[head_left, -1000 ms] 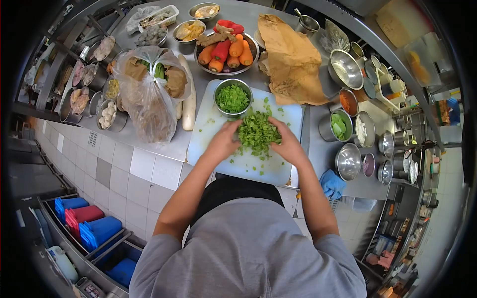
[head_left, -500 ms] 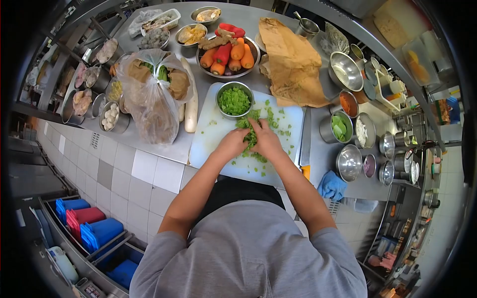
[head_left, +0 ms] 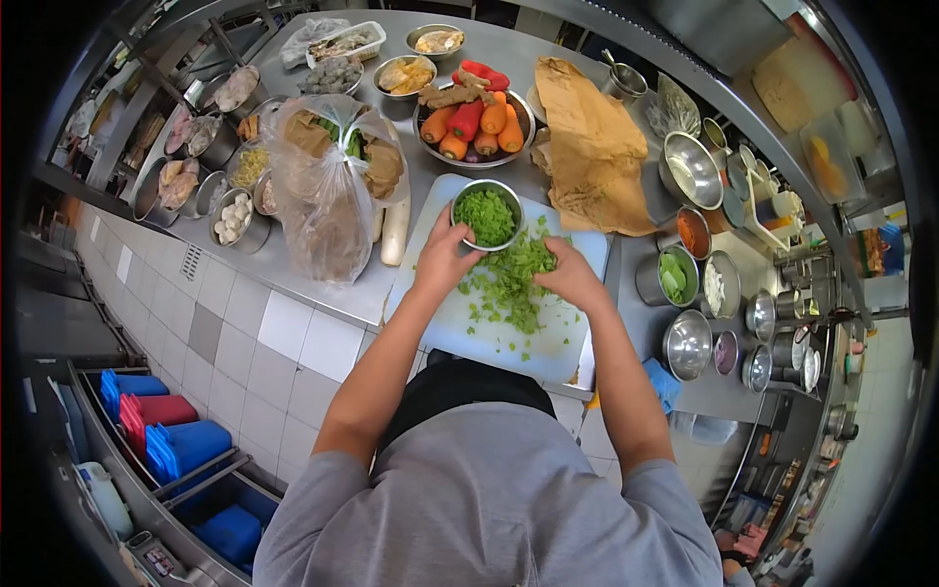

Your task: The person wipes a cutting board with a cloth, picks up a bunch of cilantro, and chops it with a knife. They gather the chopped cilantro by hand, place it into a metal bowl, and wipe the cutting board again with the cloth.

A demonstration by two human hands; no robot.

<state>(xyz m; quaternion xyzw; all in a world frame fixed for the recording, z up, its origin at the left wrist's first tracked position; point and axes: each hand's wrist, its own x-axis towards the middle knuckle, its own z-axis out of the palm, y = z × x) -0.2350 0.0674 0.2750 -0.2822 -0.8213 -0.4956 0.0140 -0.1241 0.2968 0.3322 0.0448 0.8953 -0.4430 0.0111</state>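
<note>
A small metal bowl [head_left: 486, 242] of chopped green herbs [head_left: 483, 215] is at the far part of the white cutting board [head_left: 423, 306]. My left hand [head_left: 448, 256] is closed on the bowl's near-left rim, thumb along its near side. More chopped herbs [head_left: 504, 289] lie in a loose heap on the board, with bits scattered around. At the heap's right side, my right hand [head_left: 569, 274] has its fingers and thumb curled around some of the leaves. Part of its grip is hidden by the herbs.
Beyond the board stands a colander [head_left: 427, 147] of carrots, red peppers and ginger. A plastic bag [head_left: 318, 220] and white radishes [head_left: 395, 235] lie left; brown paper [head_left: 592, 147] lies behind. Several metal bowls [head_left: 688, 344] and a blue cloth [head_left: 663, 384] are at the right.
My left hand has left the herb heap and taken hold of the bowl, which now sits slightly nearer and to the right. My right hand has shifted rightward along the heap.
</note>
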